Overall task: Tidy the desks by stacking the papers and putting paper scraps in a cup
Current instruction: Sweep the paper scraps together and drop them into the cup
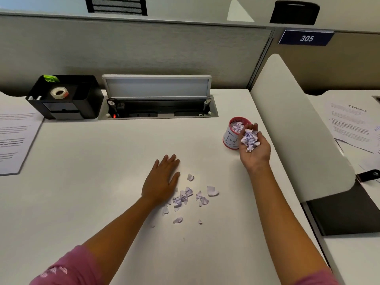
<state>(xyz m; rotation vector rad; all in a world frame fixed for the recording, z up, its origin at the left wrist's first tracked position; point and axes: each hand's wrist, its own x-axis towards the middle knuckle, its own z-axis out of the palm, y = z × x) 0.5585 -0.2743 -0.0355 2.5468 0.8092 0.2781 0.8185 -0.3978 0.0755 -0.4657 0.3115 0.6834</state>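
Observation:
A white paper cup [229,139] with a red rim stands on the white desk [102,161], partly filled with paper scraps. My right hand [257,150] is palm up just right of the cup's rim, cupping a handful of paper scraps [249,139]. My left hand [162,179] lies flat on the desk, palm down, fingers together, touching the left edge of a loose pile of scraps [189,197]. A stack of printed papers [14,138] lies at the desk's left edge. More printed papers [351,126] lie on the neighbouring desk to the right.
A black desk organiser [82,99] holding a tape roll [59,92] sits at the back left. An open cable tray [158,110] with a raised lid is at the back centre. A white curved divider [292,124] separates the two desks.

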